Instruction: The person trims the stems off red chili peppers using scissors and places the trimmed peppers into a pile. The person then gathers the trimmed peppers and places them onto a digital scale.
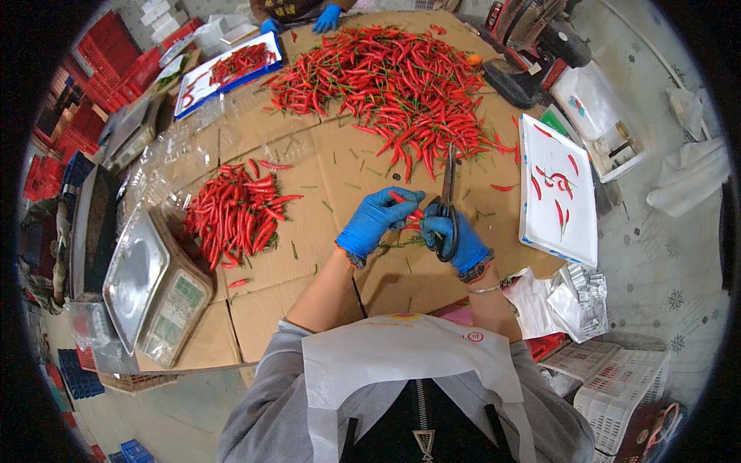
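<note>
Over the cardboard-covered table (289,231), my left hand (376,220), in a blue glove, pinches a red chili pepper (397,197) near its fingertips. My right hand (454,237), gloved too, has its fingers through the handles of dark-handled scissors (449,179), whose blades point away from me and look closed. Between the two hands is red chili flesh, partly hidden by the fingers. A large heap of red chilies with green stems (382,81) lies beyond my hands. To the left is a smaller pile of red chilies (237,214). Cut green stems (327,206) are scattered about.
A weighing scale (173,318) stands at the left edge. A white tray with a few chilies (544,231) lies at the right; another tray (194,87) is at the far left. Across the table are a person's blue-gloved hands (327,18). Clear plastic boxes (168,156) lie behind the small pile.
</note>
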